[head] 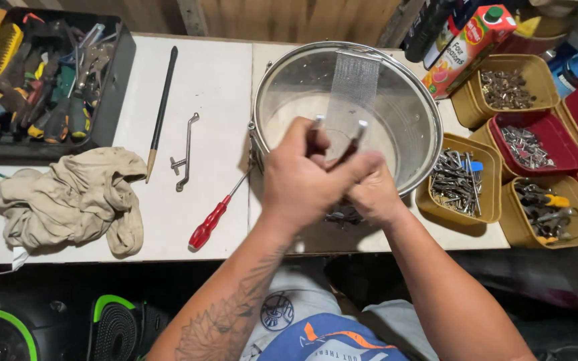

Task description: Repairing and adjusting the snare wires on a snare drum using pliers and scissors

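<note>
Both hands meet over the near rim of a metal snare drum shell [415, 107] that lies flat on the white worktop [215, 87]. The left hand [299, 180] is clenched around a slim dark-handled tool [316, 134] whose metal tip sticks up above the knuckles. The right hand [371, 190], pressed against the left one, grips a second thin tool [354, 139] in the same way, its tip also pointing away from the person. Just beyond the fingertips, a band of snare wires [352, 87] stretches across the drum's open face to the far rim. A small metal fitting on the drum's side shows just below the hands, mostly hidden by them.

Left of the left hand, near the drum, lies a red-handled screwdriver [210, 224], its shaft pointing toward the shell. Farther left are a bent metal rod [186, 152], a long black drumstick [162, 107], and a crumpled beige rag [78, 197]. At the far left corner sits a black tray of hand tools [112, 100] with a yellow-bristled brush [0, 45] at its edge.

Right of the right hand stand yellow tubs [466, 154] and a red tub [556, 144] filled with small metal hardware; one near tub holds pliers with yellow grips [546, 200]. Beyond them a juice carton [469, 43] leans.
</note>
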